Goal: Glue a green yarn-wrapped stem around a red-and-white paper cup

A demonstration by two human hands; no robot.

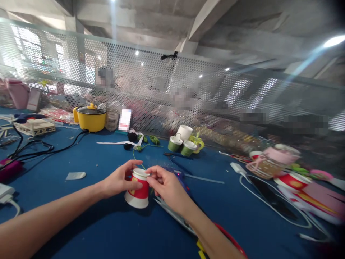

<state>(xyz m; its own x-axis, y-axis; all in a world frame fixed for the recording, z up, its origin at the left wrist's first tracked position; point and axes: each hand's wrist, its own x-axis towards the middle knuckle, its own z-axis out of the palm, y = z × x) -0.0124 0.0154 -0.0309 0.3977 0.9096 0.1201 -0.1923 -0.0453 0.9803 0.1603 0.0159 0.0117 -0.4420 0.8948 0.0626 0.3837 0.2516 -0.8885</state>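
Observation:
A red and white paper cup (139, 192) stands upside down on the blue table, its narrow end upward. My left hand (121, 179) is closed around its left side, thumb across the red band. At the upper right edge of the cup, my right hand (164, 181) pinches with thumb and forefinger. A thin green strand of yarn (138, 160) runs from the small green bundles (154, 139) to the cup's top, by my right fingertips. What exactly lies between those fingertips is mostly hidden. Scissors (175, 213) with long metal blades lie under my right wrist, and a blue tool (185, 185) sits partly behind that hand.
Green-wrapped cups (175, 144) and a white cup (184, 132) stand ahead, near pliers (178, 155). A yellow electric pot (91, 118) is at the back left, its black cable (72, 143) trailing left. A phone (272, 198) with a white cable lies right. A perforated screen (151, 82) stands behind.

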